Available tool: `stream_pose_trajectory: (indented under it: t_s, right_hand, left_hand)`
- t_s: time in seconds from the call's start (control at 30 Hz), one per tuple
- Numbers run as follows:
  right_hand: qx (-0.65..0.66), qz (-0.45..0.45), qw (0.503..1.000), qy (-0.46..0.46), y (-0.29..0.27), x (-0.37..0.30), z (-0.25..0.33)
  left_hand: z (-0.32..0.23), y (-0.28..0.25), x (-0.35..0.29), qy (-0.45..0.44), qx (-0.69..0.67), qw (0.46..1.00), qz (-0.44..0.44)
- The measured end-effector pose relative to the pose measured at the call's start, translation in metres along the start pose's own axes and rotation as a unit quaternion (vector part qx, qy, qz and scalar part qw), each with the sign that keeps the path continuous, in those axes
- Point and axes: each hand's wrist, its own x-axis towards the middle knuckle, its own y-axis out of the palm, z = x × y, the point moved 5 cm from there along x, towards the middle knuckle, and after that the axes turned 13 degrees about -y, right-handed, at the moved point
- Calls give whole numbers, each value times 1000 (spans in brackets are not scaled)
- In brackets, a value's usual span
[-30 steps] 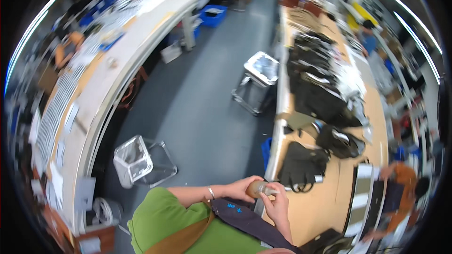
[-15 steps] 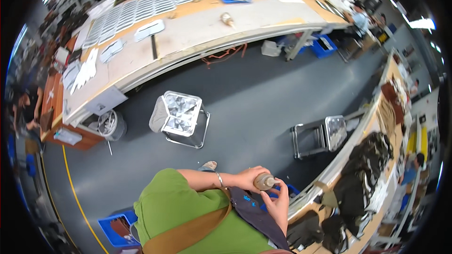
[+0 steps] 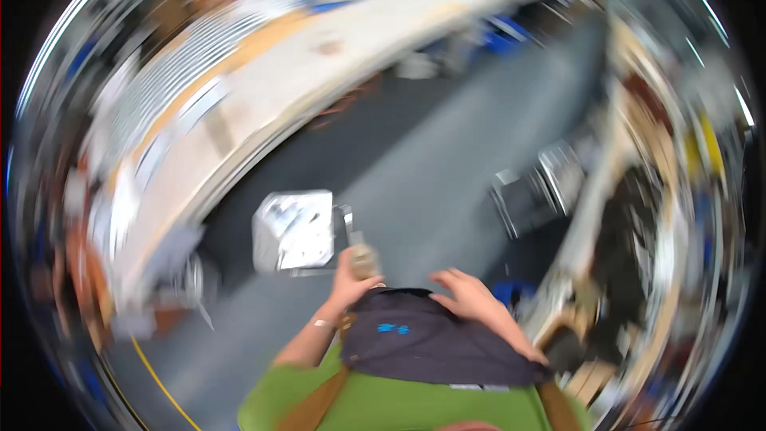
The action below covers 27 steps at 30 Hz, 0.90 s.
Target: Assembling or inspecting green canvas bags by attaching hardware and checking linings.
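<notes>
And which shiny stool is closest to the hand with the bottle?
The stool on the left, ahead of the left hand holding the bottle; the other stool stands farther off, beside the right table.

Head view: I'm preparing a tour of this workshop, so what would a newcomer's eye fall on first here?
Probably the bright green top at the lower edge, with dark cloth across its front. Just above, the left hand grips a blurred tan bottle, while the right hand, apparently empty, is open to its right. Farther left, a shiny silver stool stands on the grey floor.
</notes>
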Motion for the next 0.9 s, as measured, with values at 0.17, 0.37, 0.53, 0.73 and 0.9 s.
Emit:
stream_pose_trajectory:
  t_s: [0.17, 0.37, 0.53, 0.73, 0.9]
  right_hand:
    - [56, -46, 988, 136, 12, -49, -22]
    - [136, -235, 908, 318, 46, -168, -52]
    - [18, -566, 729, 384, 65, -301, -52]
    - [-67, -753, 267, 597, 189, -445, -101]
    - [312, -856, 59, 407, 246, -443, -145]
  left_hand:
    - [-37, 33, 27, -67, 63, 986, 137]
    - [-78, 182, 63, 70, 271, 906, 319]
    - [-95, 352, 16, 134, 230, 849, 457]
    - [-109, 528, -67, 197, 208, 770, 569]
    - [-92, 633, -102, 275, 244, 736, 568]
